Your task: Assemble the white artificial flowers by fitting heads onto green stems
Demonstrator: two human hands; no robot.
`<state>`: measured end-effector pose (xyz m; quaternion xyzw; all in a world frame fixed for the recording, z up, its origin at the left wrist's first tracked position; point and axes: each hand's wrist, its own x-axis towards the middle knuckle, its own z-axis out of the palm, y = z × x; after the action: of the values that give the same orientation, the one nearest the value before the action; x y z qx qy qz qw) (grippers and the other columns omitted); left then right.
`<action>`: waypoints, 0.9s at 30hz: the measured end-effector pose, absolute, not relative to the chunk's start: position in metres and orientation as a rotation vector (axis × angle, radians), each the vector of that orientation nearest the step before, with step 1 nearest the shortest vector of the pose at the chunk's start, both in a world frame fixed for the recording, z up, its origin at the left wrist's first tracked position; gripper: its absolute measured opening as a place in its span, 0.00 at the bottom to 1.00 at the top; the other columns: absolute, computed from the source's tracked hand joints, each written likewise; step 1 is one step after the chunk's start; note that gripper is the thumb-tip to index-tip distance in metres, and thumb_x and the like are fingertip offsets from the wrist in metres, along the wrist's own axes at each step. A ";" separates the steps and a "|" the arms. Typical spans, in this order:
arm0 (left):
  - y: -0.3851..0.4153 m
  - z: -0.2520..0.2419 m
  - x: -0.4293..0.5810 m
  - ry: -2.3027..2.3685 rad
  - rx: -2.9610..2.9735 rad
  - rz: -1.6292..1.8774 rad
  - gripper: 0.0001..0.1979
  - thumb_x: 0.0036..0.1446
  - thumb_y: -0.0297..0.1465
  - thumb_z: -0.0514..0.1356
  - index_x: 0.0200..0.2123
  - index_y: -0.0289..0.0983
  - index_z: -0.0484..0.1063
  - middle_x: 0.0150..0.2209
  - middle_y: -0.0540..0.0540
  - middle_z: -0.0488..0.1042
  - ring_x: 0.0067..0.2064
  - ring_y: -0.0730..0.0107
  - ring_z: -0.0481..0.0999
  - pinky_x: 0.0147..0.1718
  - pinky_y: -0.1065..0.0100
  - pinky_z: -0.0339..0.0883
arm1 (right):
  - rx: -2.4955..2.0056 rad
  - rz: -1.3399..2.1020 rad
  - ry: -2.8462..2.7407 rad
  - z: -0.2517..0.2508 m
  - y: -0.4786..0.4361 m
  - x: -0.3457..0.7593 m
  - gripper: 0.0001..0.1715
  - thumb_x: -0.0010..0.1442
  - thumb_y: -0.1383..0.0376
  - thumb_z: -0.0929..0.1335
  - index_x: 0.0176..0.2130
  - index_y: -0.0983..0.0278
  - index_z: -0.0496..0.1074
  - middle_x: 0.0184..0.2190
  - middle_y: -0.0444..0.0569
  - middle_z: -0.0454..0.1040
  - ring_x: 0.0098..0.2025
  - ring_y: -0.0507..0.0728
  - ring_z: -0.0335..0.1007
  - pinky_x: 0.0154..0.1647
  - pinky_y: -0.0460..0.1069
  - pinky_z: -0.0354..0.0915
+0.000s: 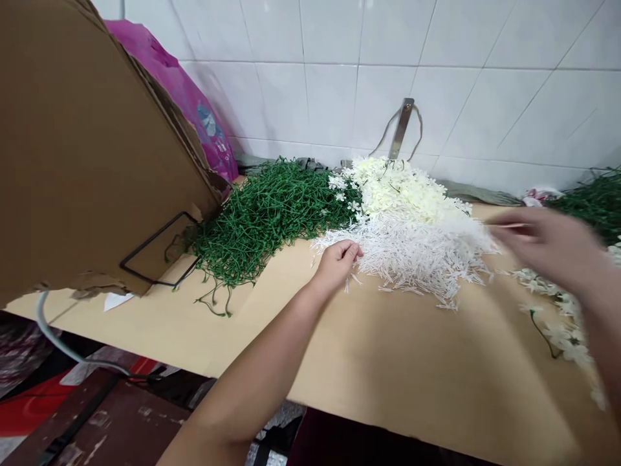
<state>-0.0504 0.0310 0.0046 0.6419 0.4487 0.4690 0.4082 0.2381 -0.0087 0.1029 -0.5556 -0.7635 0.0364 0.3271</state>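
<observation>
My left hand point(338, 260) is at the left front edge of a heap of small white plastic sticks point(412, 255), thumb and fingers pinched together. Whatever is between those fingertips is too small to make out. To the right of the heap, my right hand point(553, 243) is smeared by motion, so its fingers do not show clearly. Behind the sticks lies a pile of cream-white artificial flower heads point(398, 188). A tangled mound of green plastic stems point(272, 207) spreads to the left. Below my right hand, white flowers on green stems point(567, 336) lie along the right side.
A large cardboard box point(87, 142) leans at the left with a black wire frame point(158, 249) at its base. Behind it hangs a pink plastic bag point(194, 103). White tiles back the wooden table point(369, 362); a metal strip point(402, 129) stands against them. More green stems point(596, 200) lie far right.
</observation>
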 end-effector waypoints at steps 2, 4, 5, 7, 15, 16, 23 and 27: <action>0.034 0.001 -0.052 1.189 1.736 1.154 0.14 0.56 0.35 0.51 0.23 0.35 0.69 0.22 0.51 0.66 0.26 0.73 0.64 0.29 0.71 0.57 | -1.596 0.166 -2.130 0.091 0.022 0.196 0.13 0.57 0.57 0.66 0.37 0.61 0.76 0.39 0.54 0.74 0.41 0.61 0.69 0.40 0.57 0.66; 0.038 -0.004 -0.055 1.240 1.826 1.130 0.14 0.57 0.35 0.51 0.24 0.36 0.69 0.23 0.50 0.67 0.28 0.73 0.65 0.30 0.71 0.58 | -1.488 0.136 -2.363 0.074 0.056 0.145 0.14 0.59 0.64 0.65 0.42 0.64 0.75 0.44 0.56 0.72 0.50 0.62 0.64 0.50 0.57 0.61; 0.041 -0.006 -0.057 1.263 1.851 1.118 0.14 0.57 0.35 0.50 0.25 0.36 0.69 0.23 0.50 0.67 0.28 0.72 0.65 0.31 0.71 0.58 | -1.463 0.067 -2.441 0.065 0.073 0.120 0.15 0.60 0.64 0.64 0.44 0.65 0.75 0.46 0.57 0.71 0.52 0.63 0.61 0.52 0.58 0.58; 0.046 -0.009 -0.060 1.298 1.857 1.110 0.14 0.57 0.36 0.50 0.25 0.36 0.69 0.23 0.50 0.67 0.28 0.73 0.65 0.31 0.71 0.58 | -1.501 -0.121 -2.465 0.052 0.101 0.078 0.16 0.60 0.64 0.63 0.44 0.67 0.75 0.49 0.61 0.68 0.54 0.65 0.57 0.49 0.57 0.58; 0.054 -0.013 -0.067 1.291 1.812 1.149 0.15 0.58 0.36 0.49 0.26 0.36 0.69 0.22 0.51 0.64 0.27 0.74 0.64 0.30 0.72 0.57 | -1.542 -0.329 -2.297 0.052 0.147 0.056 0.16 0.61 0.70 0.60 0.39 0.72 0.74 0.40 0.63 0.72 0.46 0.64 0.62 0.45 0.57 0.58; 0.054 -0.013 -0.066 1.292 1.810 1.146 0.15 0.57 0.36 0.50 0.26 0.36 0.69 0.22 0.51 0.64 0.27 0.74 0.64 0.30 0.71 0.57 | -1.528 -0.282 -2.224 0.058 0.147 0.063 0.15 0.61 0.69 0.60 0.37 0.71 0.74 0.38 0.61 0.73 0.45 0.63 0.63 0.45 0.57 0.59; 0.053 -0.009 -0.063 1.216 1.627 1.205 0.13 0.55 0.36 0.53 0.26 0.35 0.71 0.23 0.50 0.67 0.27 0.74 0.65 0.30 0.71 0.58 | -1.433 -0.023 -1.846 0.096 0.119 0.097 0.08 0.55 0.74 0.62 0.32 0.65 0.69 0.32 0.50 0.72 0.36 0.56 0.66 0.40 0.53 0.62; 0.049 -0.004 -0.056 1.052 1.426 1.185 0.11 0.51 0.37 0.59 0.28 0.34 0.72 0.22 0.51 0.67 0.25 0.76 0.64 0.29 0.71 0.58 | -1.344 0.057 -1.825 0.093 0.098 0.102 0.05 0.54 0.73 0.63 0.31 0.65 0.67 0.30 0.48 0.71 0.33 0.54 0.65 0.37 0.51 0.62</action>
<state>-0.0561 0.0486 -0.0035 0.5853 0.4318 0.4866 0.4839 0.1022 0.0980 0.0934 -0.5372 -0.7291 0.0228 0.4234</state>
